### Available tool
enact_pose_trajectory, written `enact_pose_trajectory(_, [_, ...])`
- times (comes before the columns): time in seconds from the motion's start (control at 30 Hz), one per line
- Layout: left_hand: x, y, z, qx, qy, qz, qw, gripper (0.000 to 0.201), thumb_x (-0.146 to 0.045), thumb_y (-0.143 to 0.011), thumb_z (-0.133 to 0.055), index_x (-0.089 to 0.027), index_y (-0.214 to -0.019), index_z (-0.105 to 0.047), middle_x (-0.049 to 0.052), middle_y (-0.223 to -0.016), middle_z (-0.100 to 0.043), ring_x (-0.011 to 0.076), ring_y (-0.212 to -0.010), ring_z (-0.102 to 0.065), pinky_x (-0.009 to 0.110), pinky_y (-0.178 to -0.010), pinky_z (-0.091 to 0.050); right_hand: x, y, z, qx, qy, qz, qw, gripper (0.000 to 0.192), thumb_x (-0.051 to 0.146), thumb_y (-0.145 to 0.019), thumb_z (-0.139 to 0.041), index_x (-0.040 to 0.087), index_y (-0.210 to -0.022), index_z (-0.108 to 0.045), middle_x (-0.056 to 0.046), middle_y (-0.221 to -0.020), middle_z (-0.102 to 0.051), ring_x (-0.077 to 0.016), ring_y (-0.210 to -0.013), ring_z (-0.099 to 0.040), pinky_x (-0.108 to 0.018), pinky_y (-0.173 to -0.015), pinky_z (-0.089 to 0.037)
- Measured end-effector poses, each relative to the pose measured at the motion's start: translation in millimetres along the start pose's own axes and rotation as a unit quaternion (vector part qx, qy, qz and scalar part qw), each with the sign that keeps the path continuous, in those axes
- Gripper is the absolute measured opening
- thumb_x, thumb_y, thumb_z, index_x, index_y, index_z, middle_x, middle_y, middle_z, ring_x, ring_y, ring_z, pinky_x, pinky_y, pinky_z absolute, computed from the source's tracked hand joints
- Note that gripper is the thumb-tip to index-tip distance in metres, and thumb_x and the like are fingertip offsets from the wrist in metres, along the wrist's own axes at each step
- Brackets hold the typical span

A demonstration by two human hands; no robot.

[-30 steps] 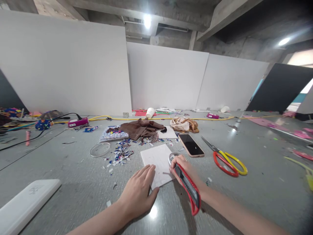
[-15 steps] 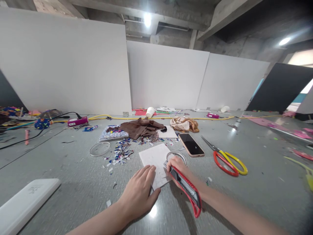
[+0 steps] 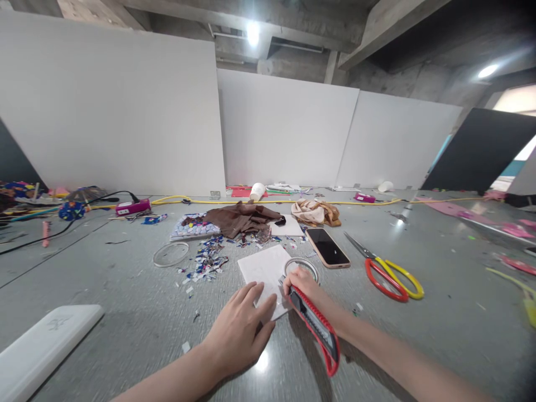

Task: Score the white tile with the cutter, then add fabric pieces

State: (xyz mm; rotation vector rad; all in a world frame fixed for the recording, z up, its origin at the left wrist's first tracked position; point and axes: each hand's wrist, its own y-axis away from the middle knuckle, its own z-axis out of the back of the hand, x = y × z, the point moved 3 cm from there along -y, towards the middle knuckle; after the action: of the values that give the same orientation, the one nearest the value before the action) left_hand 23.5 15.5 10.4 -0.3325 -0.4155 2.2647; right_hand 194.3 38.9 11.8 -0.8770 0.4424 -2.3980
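Observation:
A white square board [image 3: 264, 263] lies on the grey table in front of me. My left hand [image 3: 240, 321] rests with fingers spread on its near left edge. In my right hand [image 3: 305, 285] is a red and black utility knife [image 3: 317, 326], its tip end low at the board's right side and its red tail towards me. The blade tip is mostly hidden by my fingers. Just behind my right hand lies a clear ring [image 3: 302, 262], partly over the board's right edge.
Right of the board are a phone [image 3: 328, 247] and scissors [image 3: 391, 276] with red and yellow handles. Coloured scraps [image 3: 207, 259], another clear ring [image 3: 171, 254] and brown cloth [image 3: 245, 220] lie beyond. A white power bank [image 3: 50, 346] is at the near left.
My right hand and the knife have shifted slightly to the left. My left hand's fingers have spread a little more over the board.

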Motion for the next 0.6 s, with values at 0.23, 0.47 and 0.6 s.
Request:
enact_pose_trajectory(0.23, [-4, -2, 2.0, 0.031, -0.003, -0.013, 0.999, 0.034, -0.017, -0.087, -0.042, -0.024, -0.119, -0.05, 0.013, -0.123, -0.042, 0.0314, -0.114, -0.04, 0.048, -0.09, -0.042, 7, 2, 3, 0.039, -0.001, 0.017, 0.999, 0.017, 0.006, -0.078, -0.042, 0.022, -0.074, -0.048, 0.0, -0.078, -0.052, -0.0179, -0.081, -0.05, -0.033, -0.077, -0.039])
enact_pose_trajectory(0.47, [-7, -6, 8.9, 0.046, 0.024, -0.016, 0.999, 0.033, -0.02, -0.088, -0.042, -0.026, -0.119, -0.05, 0.011, -0.116, -0.043, 0.0295, -0.109, -0.041, 0.048, -0.088, -0.042, 17, 2, 0, 0.048, 0.061, 0.046, 0.996, 0.013, 0.006, -0.075, -0.049, 0.019, -0.076, -0.048, 0.0, -0.073, -0.057, -0.0192, -0.081, -0.047, -0.041, -0.088, -0.029])
enact_pose_trajectory(0.6, [-8, -7, 9.6, 0.052, 0.028, -0.01, 0.998, 0.028, -0.022, -0.089, -0.042, -0.026, -0.115, -0.051, 0.01, -0.116, -0.043, 0.0292, -0.11, -0.04, 0.047, -0.088, -0.042, 21, 5, -1, 0.021, 0.127, 0.054, 0.99, 0.012, 0.009, -0.075, -0.053, 0.02, -0.078, -0.05, -0.001, -0.072, -0.059, -0.021, -0.085, -0.048, -0.044, -0.094, -0.022])
